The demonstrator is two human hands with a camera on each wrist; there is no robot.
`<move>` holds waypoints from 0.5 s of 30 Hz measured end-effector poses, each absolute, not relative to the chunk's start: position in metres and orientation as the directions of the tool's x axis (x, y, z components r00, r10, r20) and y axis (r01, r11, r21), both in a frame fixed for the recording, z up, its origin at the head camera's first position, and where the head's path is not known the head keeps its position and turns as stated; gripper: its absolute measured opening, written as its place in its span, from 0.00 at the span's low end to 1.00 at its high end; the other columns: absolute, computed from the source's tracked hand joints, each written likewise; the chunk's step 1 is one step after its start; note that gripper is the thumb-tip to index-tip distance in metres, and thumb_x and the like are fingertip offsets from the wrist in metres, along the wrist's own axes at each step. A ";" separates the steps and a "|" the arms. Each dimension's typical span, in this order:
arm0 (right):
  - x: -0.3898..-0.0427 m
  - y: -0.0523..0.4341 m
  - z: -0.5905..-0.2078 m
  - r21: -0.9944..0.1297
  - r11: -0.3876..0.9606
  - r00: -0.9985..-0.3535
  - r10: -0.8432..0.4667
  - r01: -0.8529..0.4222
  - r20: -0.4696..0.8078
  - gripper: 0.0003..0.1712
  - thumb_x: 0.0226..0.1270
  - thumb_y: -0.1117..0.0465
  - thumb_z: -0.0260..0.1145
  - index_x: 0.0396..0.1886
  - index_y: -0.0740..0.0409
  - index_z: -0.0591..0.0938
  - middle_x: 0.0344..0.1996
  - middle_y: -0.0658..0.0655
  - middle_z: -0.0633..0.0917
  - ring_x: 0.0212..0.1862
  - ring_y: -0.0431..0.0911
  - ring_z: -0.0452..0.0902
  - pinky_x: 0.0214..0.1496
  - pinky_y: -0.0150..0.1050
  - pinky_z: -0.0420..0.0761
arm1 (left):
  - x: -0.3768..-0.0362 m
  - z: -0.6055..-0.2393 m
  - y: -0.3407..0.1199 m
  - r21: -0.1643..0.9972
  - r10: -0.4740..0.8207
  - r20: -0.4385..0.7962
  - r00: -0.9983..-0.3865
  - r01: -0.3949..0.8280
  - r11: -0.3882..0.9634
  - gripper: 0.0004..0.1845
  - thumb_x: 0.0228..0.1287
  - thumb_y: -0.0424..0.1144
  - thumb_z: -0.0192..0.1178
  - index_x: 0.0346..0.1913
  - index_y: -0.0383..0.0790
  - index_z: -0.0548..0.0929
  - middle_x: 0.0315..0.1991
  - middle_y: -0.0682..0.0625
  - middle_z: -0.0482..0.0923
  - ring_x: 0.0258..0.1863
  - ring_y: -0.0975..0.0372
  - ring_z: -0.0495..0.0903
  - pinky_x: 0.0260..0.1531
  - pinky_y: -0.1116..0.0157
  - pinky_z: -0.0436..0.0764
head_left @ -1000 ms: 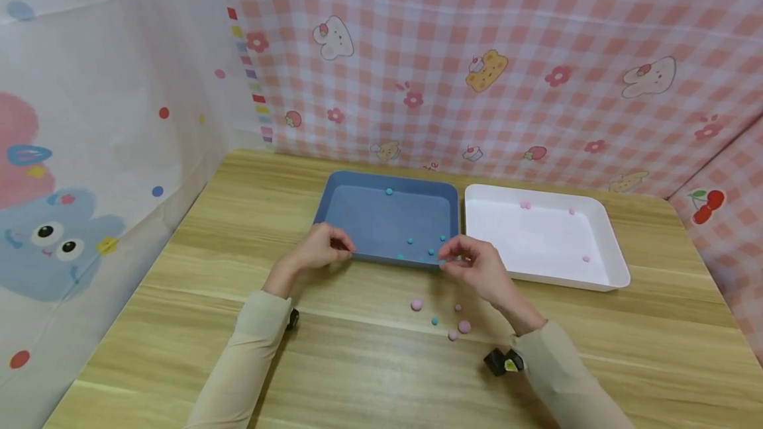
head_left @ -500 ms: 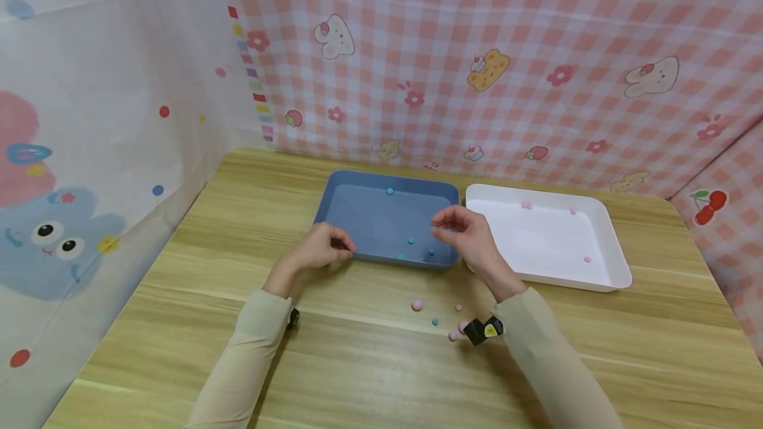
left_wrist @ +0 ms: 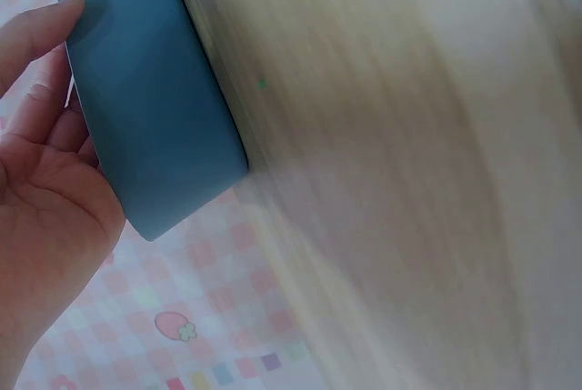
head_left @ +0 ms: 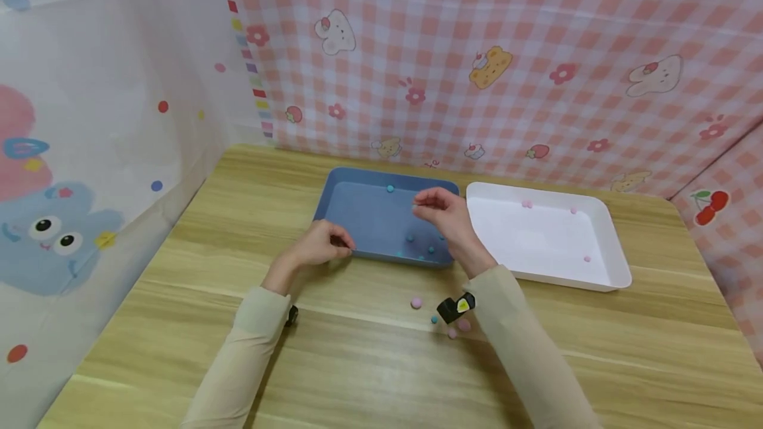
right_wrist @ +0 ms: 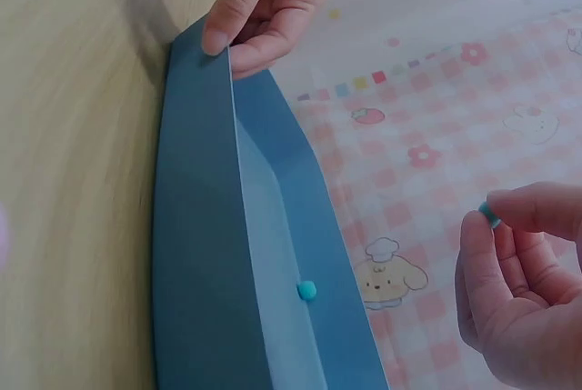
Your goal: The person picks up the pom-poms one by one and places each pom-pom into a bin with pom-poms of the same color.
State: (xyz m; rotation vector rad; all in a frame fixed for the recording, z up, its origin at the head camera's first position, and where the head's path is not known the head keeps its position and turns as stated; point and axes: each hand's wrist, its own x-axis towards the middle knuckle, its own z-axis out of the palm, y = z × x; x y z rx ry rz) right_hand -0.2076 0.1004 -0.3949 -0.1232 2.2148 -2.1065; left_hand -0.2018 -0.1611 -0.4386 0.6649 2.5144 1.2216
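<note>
Bead pinched by right hand

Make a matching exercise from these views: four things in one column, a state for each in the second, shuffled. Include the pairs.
Things
1. left hand
2. right hand
3. blue tray
4. white tray

States
A. has pink balls inside
B. grips a tray's near wall
C. has teal balls inside
D. pinches a single teal ball

Pairs: 1-B, 2-D, 3-C, 4-A
</note>
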 end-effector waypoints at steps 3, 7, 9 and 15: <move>-0.213 0.095 -0.394 -0.999 0.044 -0.994 -0.108 0.020 -0.025 0.12 0.61 0.72 0.63 0.44 0.71 0.77 0.34 0.50 0.81 0.37 0.40 0.77 0.45 0.32 0.78 | -0.202 -0.439 -0.160 0.792 0.506 -0.053 -0.861 0.272 0.547 0.04 0.56 0.25 0.61 0.32 0.33 0.85 0.29 0.48 0.83 0.30 0.63 0.77 0.32 0.68 0.76; -0.218 0.089 -0.394 -0.997 0.039 -0.995 -0.073 0.059 -0.062 0.12 0.61 0.71 0.63 0.45 0.69 0.78 0.35 0.51 0.81 0.39 0.41 0.77 0.48 0.34 0.77 | -0.201 -0.437 -0.161 0.802 0.504 -0.062 -0.862 0.258 0.539 0.04 0.55 0.24 0.61 0.32 0.31 0.85 0.29 0.46 0.83 0.29 0.63 0.78 0.32 0.68 0.77; -0.221 0.086 -0.394 -0.996 0.027 -0.996 -0.043 0.080 -0.081 0.11 0.61 0.72 0.63 0.44 0.67 0.78 0.35 0.51 0.81 0.39 0.41 0.77 0.49 0.35 0.77 | -0.201 -0.437 -0.162 0.804 0.504 -0.063 -0.861 0.255 0.537 0.04 0.55 0.24 0.61 0.32 0.30 0.85 0.29 0.46 0.83 0.29 0.63 0.78 0.32 0.68 0.77; -0.223 0.087 -0.390 -0.995 0.010 -0.995 -0.001 0.100 -0.100 0.10 0.60 0.73 0.64 0.42 0.65 0.79 0.35 0.49 0.81 0.40 0.41 0.76 0.50 0.36 0.76 | -0.202 -0.438 -0.162 0.807 0.507 -0.064 -0.860 0.254 0.533 0.04 0.55 0.24 0.61 0.32 0.30 0.85 0.29 0.45 0.83 0.30 0.62 0.79 0.33 0.68 0.77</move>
